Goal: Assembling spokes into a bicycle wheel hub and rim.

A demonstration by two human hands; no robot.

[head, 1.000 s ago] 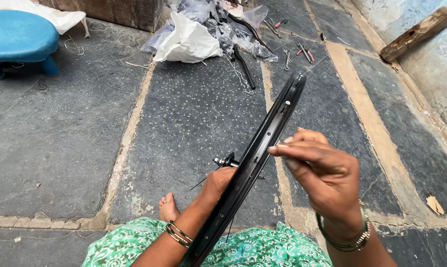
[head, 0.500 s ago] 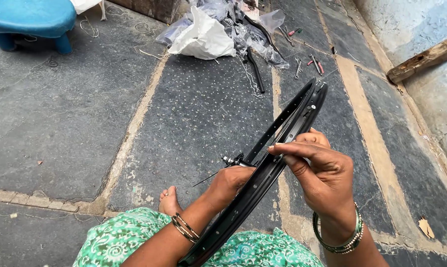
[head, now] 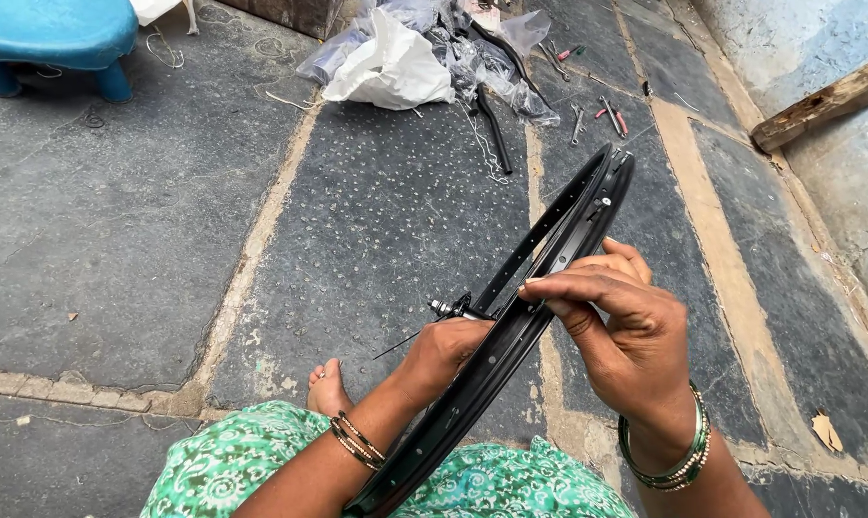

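Stone floor; fingers point(head: 549, 288) pinch black rim point(head: 549, 240).

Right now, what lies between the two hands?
In the head view, the black bicycle rim stands edge-on between the left hand and right hand.

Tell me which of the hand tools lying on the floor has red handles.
The small pliers on the dark slab just beyond the rim's far end. The spanner beside it is bare grey metal; another tool, further back by the plastic bags, has a green-and-red handle.
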